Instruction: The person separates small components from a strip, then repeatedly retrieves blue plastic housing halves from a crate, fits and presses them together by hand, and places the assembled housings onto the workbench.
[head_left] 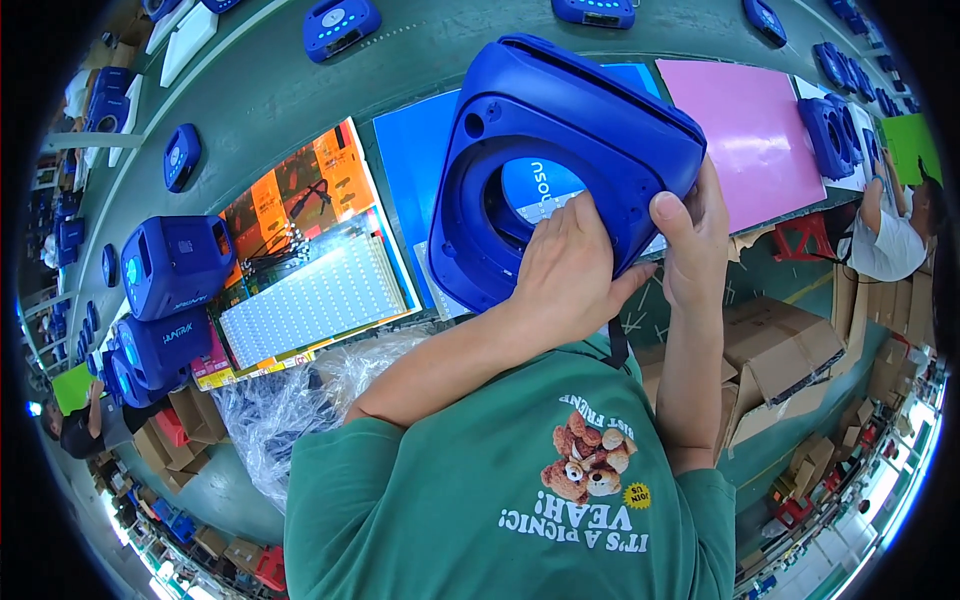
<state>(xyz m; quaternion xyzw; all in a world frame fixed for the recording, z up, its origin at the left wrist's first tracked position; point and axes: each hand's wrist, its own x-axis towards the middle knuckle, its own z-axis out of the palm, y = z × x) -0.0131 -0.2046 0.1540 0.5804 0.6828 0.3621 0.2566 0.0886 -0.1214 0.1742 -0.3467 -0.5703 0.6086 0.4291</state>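
Observation:
A blue plastic speaker housing [560, 120] with a large round opening is held tilted above the bench in front of my chest. My left hand [570, 250] lies across its lower edge, fingers bent together at the rim of the opening and thumb stretched along the underside. What the left fingertips touch inside is hidden. At the lower right corner, my right hand [695, 235] grips the housing, with the thumb in front and the other fingers mostly hidden behind. Through the opening a blue printed sheet on the bench shows.
Left on the bench are sheets of small round dots [310, 300], black cables [275, 250] and finished-looking blue speakers [175, 265]. A pink sheet [740, 140] lies right. Clear plastic wrap [270, 420] hangs at the near edge; cardboard boxes [780, 350] stand right. Co-workers sit at both sides.

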